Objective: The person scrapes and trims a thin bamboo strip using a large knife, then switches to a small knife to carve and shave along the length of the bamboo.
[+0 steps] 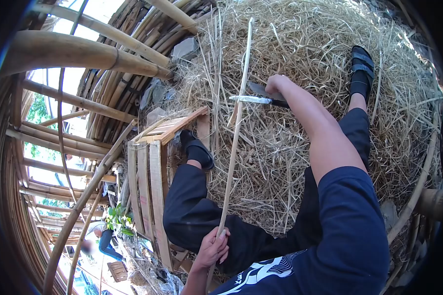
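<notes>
A long pale bamboo strip [235, 142] runs up across the view from my lap. Near its lower end my left hand [214, 247] is closed around it. My right hand [275, 84] is closed beside a dark flat blade [257, 89], which seems to come out of the fist. Just below, a knife [253, 99] with a bright blade and black handle lies across the strip; its handle passes behind my forearm, and how it is held is hidden. A short sliver [233, 117] angles off the strip beside the blade.
Straw and shavings [280, 162] cover the ground between my sandalled feet. A slatted wooden crate [155, 162] stands by one leg. Bamboo poles [88, 54] form a frame on the left, with stones [185, 50] nearby. Another person [106, 241] is bent over farther off.
</notes>
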A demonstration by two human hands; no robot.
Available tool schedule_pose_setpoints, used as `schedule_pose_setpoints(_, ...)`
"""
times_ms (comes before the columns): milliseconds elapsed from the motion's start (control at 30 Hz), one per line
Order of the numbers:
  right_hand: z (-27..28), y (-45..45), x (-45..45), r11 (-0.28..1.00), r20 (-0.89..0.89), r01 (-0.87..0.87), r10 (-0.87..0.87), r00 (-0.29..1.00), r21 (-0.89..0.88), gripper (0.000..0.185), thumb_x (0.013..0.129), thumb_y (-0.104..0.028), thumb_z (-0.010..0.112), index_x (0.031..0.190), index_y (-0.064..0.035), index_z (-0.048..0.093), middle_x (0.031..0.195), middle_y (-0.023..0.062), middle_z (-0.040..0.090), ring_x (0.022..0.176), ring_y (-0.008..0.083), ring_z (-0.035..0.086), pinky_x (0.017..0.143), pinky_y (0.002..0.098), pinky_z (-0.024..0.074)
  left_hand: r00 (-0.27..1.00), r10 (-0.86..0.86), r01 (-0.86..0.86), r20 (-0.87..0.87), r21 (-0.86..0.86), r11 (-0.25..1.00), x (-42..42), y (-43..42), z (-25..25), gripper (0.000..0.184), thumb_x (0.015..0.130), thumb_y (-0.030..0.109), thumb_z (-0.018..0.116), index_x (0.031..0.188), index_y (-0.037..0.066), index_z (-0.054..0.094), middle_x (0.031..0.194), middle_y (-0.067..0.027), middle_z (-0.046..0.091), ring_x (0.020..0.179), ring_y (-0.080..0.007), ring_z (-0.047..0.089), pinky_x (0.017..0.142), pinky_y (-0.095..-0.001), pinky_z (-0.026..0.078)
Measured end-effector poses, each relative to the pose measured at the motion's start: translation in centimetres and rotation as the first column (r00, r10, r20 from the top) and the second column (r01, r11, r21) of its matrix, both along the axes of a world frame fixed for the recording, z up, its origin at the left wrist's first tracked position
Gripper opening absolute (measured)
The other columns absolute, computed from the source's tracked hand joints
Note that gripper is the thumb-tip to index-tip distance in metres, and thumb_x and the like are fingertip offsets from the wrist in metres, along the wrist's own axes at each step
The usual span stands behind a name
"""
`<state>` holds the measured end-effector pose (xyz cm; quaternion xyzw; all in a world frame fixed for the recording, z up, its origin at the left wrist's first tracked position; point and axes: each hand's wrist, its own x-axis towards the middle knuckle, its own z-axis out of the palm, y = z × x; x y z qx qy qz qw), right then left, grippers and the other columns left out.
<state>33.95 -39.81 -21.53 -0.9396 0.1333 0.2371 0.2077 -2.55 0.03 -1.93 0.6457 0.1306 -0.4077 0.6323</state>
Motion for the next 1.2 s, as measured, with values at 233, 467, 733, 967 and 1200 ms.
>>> schedule_pose_setpoints(233,-1.3,0.3,-0.2,0.998,-0.107,-0.056,0.053,0.993,-0.028,0.045,0.06,-0.026,0.075,0.101,-0.0095,0.073,0.108,0.0117,0.069,0.098,0.0303,0.066,0.084,0.044,0.052,1.0,0.009,-0.009,0.001,0.017,1.0,0.0,-0.1,0.0,0.023,0.102,0.026,0.042,0.105,0.003,0.044,0.056,0.0043,0.029,0.038,-0.0046,0.027,0.034,-0.0219,0.033)
schedule_pose_setpoints(467,-0.7,1.1,-0.5,0.999,-0.153,-0.009,0.001,0.988,-0.053,0.046,0.056,-0.022,0.078,0.099,-0.0063,0.073,0.105,0.0118,0.07,0.095,0.0328,0.067,0.081,0.0547,0.0517,1.0,0.001,-0.001,0.016,0.017,1.0,-0.1,-0.1,0.0,0.024,0.102,0.026,0.042,0.105,0.003,0.044,0.056,0.0043,0.029,0.038,-0.0045,0.027,0.034,-0.0217,0.033)
schedule_pose_setpoints(733,-2.0,4.3,-2.4,0.988,0.277,0.082,-0.043,0.96,-0.132,0.028,0.084,-0.014,0.059,0.11,-0.0054,0.067,0.114,0.0166,0.063,0.109,0.0356,0.059,0.075,0.0595,0.0525,1.0,0.023,-0.023,0.014,0.012,1.0,-0.3,-0.1,0.0,0.022,0.102,0.025,0.043,0.105,0.003,0.045,0.057,0.0054,0.03,0.04,-0.0035,0.028,0.036,-0.0204,0.033)
schedule_pose_setpoints(967,-2.9,4.5,-3.0,0.971,0.361,0.041,0.049,0.931,-0.236,0.02,0.084,-0.015,0.061,0.098,-0.0051,0.071,0.096,0.0125,0.068,0.101,0.0309,0.062,0.075,0.0466,0.0533,1.0,0.027,-0.027,-0.004,0.054,0.998,-0.2,-0.2,0.2,0.022,0.102,0.025,0.043,0.104,0.003,0.046,0.057,0.0053,0.03,0.04,-0.0034,0.029,0.036,-0.0204,0.033)
schedule_pose_setpoints(1200,-2.8,4.7,-3.9,0.957,0.384,0.015,0.102,0.918,-0.288,0.024,0.08,-0.011,0.065,0.102,-0.0025,0.068,0.105,0.0126,0.064,0.102,0.0302,0.06,0.08,0.0424,0.0511,1.0,-0.019,0.018,0.008,0.076,0.997,-0.2,0.1,-0.1,0.023,0.102,0.025,0.041,0.106,0.003,0.044,0.055,0.0048,0.028,0.038,-0.0042,0.027,0.035,-0.0213,0.033)
